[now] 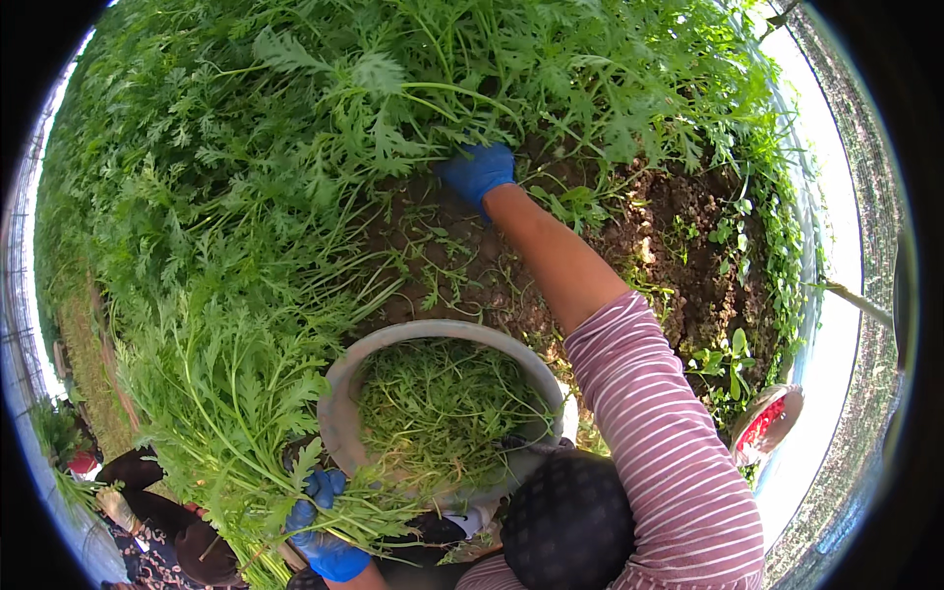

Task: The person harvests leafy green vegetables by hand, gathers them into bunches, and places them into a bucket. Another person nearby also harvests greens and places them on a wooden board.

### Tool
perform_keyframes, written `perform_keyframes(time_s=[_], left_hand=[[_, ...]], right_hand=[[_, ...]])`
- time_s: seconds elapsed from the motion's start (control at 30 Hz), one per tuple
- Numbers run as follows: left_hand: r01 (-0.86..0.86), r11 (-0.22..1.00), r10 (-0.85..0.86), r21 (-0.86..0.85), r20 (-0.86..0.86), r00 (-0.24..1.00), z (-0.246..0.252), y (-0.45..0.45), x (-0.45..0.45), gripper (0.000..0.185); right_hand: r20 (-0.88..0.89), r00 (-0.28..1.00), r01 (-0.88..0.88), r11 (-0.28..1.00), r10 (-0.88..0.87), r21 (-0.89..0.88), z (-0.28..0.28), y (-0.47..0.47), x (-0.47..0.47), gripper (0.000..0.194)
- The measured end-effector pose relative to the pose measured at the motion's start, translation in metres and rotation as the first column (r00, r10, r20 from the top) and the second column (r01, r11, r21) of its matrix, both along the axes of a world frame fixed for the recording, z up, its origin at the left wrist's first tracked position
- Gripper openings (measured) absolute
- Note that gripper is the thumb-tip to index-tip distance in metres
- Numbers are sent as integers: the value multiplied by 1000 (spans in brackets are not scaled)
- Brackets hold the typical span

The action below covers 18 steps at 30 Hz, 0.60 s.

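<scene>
My left hand (321,527), in a blue glove, is closed around the stems of a large bunch of feathery leafy greens (243,413), likely crown daisy. The bunch fans up and left of the tub; its cut or pulled ends lie over the tub's near rim. My right hand (479,173), gloved in blue too, reaches far forward to the foot of the standing greens (295,147). Leaves hide its fingers, so its grip does not show. Between my hands stands a round grey tub (442,330), with loose trimmed greens (450,413) inside.
Bare brown soil (509,287) with small weeds lies beyond the tub. A bowl-like container (785,420) with red contents rests at the right, by plastic sheeting (818,324). At the lower left another person's gloved hand (118,509) holds greens. A dark dotted rounded shape (568,509) blocks the lower middle.
</scene>
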<state>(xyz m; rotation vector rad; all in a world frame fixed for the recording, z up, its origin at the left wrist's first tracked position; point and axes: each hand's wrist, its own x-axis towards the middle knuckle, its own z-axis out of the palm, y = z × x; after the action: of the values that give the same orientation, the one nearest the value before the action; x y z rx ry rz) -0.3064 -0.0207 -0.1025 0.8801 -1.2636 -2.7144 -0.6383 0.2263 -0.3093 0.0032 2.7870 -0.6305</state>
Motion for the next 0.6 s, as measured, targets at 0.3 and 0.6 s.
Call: perform_keyframes(time_s=[0.3, 0.6], left_hand=[[14, 999, -11, 36, -79, 997, -4, -17, 11, 25], [-25, 988, 58, 151, -218, 974, 24, -3, 18, 23]], right_hand=[[-260, 952, -1, 849, -160, -528, -105, 4, -43, 42], [411, 908, 140, 863, 84, -486, 14, 75, 60, 30]])
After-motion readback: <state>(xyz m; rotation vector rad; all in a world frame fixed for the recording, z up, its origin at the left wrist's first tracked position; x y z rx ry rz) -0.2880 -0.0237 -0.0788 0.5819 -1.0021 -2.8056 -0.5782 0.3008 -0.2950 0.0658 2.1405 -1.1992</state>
